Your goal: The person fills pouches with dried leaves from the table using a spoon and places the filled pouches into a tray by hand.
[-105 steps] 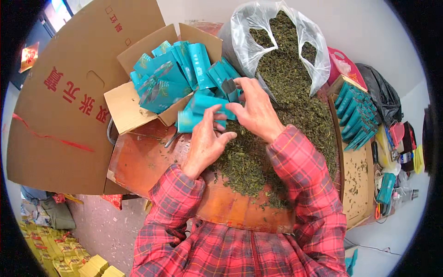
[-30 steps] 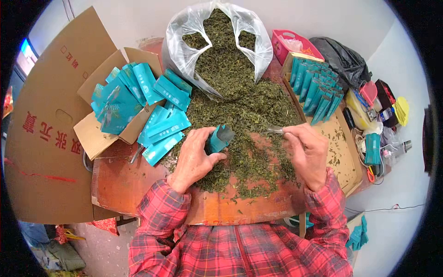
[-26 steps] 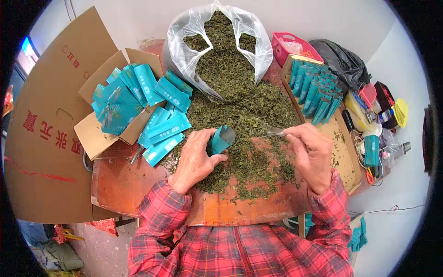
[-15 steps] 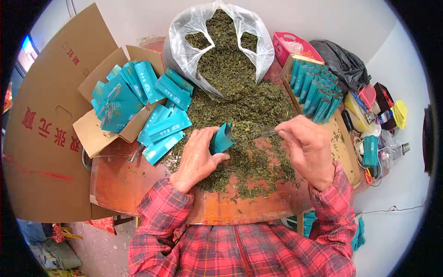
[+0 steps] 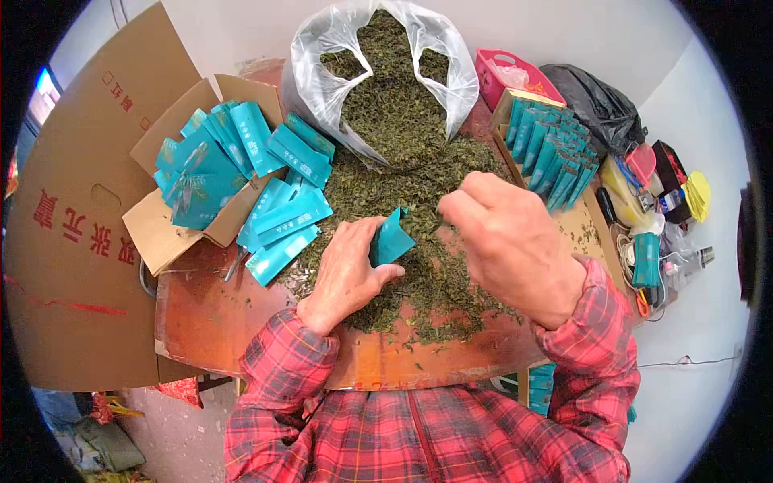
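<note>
My left hand is closed around a small teal foil pouch, whose top gapes open. It holds the pouch tilted over loose dried tea leaves spread on the table. To the right of the pouch and higher, my right hand is closed, fingers pinched. Half a second ago it gripped the handle of a clear spoon; now my fingers hide nearly all of that spoon. Behind both hands, a large clear plastic bag full of leaves lies open toward me.
At left, a cardboard box holds teal pouches, with more pouches beside it. Upright pouches fill a box at right. Behind it are a pink basket and a black bag. A tall cardboard sheet stands far left.
My right hand has moved left and up, closer to the pouch, and turned so the spoon with leaves is hidden. My left hand and the pouch have barely moved.
</note>
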{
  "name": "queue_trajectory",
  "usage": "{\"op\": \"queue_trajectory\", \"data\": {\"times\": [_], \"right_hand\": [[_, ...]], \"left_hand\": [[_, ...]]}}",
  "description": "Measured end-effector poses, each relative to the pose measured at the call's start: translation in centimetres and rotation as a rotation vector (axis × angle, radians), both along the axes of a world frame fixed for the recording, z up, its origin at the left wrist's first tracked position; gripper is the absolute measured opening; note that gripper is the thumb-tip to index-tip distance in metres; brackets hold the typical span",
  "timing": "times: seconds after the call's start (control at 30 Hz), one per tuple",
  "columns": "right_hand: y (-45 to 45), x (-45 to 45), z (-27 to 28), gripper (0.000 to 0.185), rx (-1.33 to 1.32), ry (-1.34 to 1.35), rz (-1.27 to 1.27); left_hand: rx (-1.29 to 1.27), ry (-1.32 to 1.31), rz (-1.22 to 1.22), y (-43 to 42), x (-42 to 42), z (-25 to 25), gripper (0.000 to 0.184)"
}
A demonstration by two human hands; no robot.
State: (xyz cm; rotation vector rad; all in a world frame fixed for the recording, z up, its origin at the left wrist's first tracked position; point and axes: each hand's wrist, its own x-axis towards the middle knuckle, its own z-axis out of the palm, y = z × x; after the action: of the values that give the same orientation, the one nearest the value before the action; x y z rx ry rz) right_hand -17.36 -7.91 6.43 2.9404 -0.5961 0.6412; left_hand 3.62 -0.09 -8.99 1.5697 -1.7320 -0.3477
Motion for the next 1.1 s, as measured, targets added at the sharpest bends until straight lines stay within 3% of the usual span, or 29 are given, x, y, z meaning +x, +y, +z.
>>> {"op": "queue_trajectory", "data": {"times": [0.3,0.63,0.73,0.93,1.1], "right_hand": [[0.0,3.0,0.4,0.012,-0.145,0.142,0.091],[-0.3,-1.3,2.4,0.011,-0.039,-0.004,-0.068],[-0.9,-4.1,-0.3,0.005,0.071,-0.069,-0.179],[0.5,-5.5,-6.7,0.006,0.531,-0.145,-0.245],[-0.3,-4.5,-10.1,0.007,0.492,-0.181,-0.295]], "left_hand": [[-0.034,0.027,-0.02,-0.2,-0.1,-0.5,0.072],[0.027,0.062,0.034,0.1,0.5,0.1,0.078],[-0.01,0.036,0.064,0.1,1.1,-0.1,0.078],[-0.005,0.06,0.115,0.2,1.1,0.4,0.076],[0.023,0.064,0.092,0.2,0.9,0.4,0.074]]}}
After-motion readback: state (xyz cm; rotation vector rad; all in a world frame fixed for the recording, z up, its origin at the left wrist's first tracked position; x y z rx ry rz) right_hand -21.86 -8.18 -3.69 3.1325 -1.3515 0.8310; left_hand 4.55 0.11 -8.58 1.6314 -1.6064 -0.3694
